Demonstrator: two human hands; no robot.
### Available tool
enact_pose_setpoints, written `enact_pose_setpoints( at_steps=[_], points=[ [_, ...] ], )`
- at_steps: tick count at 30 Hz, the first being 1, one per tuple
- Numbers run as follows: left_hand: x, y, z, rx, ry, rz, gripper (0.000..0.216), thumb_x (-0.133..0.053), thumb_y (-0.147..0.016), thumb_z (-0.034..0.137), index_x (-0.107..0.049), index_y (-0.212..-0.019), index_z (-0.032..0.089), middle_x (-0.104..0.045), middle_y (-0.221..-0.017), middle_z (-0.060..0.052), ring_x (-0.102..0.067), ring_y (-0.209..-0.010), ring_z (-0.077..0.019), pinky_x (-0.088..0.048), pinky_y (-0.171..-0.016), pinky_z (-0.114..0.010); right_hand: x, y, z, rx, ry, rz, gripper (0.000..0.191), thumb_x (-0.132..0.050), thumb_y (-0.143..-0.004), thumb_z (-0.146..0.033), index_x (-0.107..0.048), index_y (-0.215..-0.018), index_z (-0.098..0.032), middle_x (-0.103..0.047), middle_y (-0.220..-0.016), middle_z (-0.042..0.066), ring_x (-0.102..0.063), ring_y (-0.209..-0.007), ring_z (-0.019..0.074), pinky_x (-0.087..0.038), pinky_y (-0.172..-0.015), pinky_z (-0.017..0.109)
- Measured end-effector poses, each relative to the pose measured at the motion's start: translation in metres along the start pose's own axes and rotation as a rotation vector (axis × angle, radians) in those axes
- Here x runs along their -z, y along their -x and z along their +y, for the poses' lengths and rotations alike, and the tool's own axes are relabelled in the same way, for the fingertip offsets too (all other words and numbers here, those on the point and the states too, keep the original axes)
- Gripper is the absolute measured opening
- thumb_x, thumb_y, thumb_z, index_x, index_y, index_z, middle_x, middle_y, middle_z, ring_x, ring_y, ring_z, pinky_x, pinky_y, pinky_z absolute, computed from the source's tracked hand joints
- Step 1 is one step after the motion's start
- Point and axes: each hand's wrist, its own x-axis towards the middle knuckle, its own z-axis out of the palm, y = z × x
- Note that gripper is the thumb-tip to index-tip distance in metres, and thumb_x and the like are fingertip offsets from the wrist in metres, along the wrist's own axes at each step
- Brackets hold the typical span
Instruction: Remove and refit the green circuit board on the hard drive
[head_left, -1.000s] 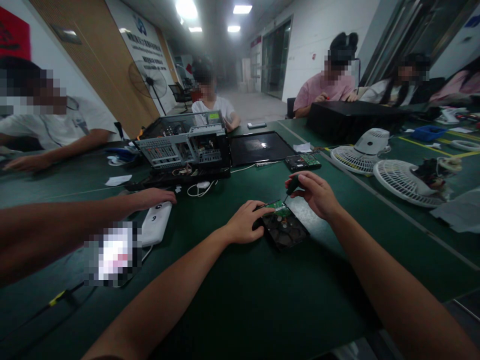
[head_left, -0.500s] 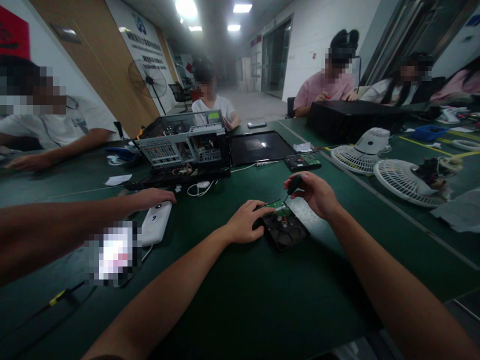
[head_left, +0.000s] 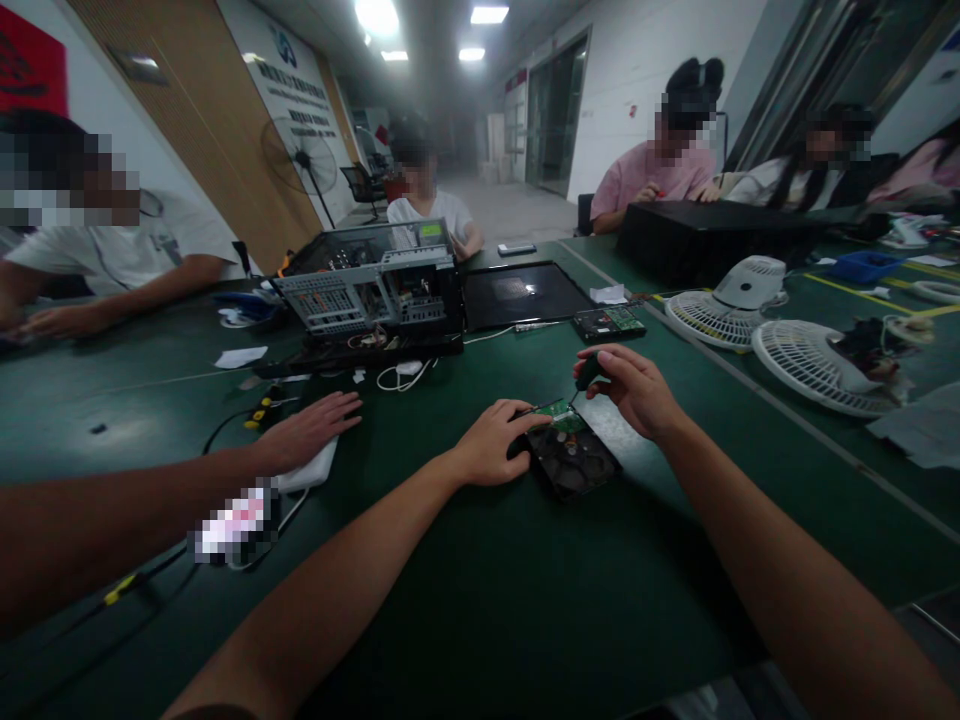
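A black hard drive (head_left: 576,462) with a green circuit board (head_left: 556,416) at its far end lies flat on the green table. My left hand (head_left: 491,443) grips its left side, with fingers over the board end and the thumb at the lower edge. In my right hand (head_left: 628,388) is a dark-handled screwdriver (head_left: 588,373), pinched between the fingers. The screwdriver points down, and its tip meets the board's far right corner; the exact contact point is too small to make out.
Another person's hand (head_left: 311,432) rests over a white power bank (head_left: 321,466) at left. An opened computer case (head_left: 367,290) stands ahead, beside a black panel (head_left: 525,292). A second hard drive (head_left: 609,322) lies beyond my right hand. White fan parts (head_left: 817,365) lie at right.
The other person's hand has moved nearer and covers more of the power bank, baring yellow-handled tools behind it. My hands, the hard drive and the screwdriver look nearly unchanged.
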Motion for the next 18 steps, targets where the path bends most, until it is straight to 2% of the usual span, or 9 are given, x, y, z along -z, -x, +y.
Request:
enact_pose_setpoints(
  at_steps=[9,18],
  points=[
    [-0.0010,0.0001,-0.0004,-0.017,-0.011,0.016,0.072,-0.067,-0.079,0.025,-0.048,-0.148,0.033,-0.048,-0.144,-0.009,-0.045,-0.131,-0.0324,-0.041,-0.111,-0.053,-0.0015,-0.0002,0.0012,0.012,-0.018,0.000,0.019,-0.072,-0.088,-0.040,-0.074,-0.100,-0.025,-0.072,-0.102,0.006,-0.067,-0.096,0.0208,-0.054,-0.065,0.029],
    [0.0007,0.0005,0.0002,-0.011,-0.011,0.010,0.071,-0.066,-0.080,0.026,-0.048,-0.149,0.033,-0.047,-0.145,-0.009,-0.044,-0.132,-0.0326,-0.041,-0.112,-0.053,-0.0015,-0.0008,0.0011,-0.007,-0.042,0.012,0.021,-0.070,-0.088,-0.042,-0.066,-0.097,-0.024,-0.074,-0.101,0.007,-0.069,-0.097,0.0227,-0.055,-0.066,0.030]
  ],
)
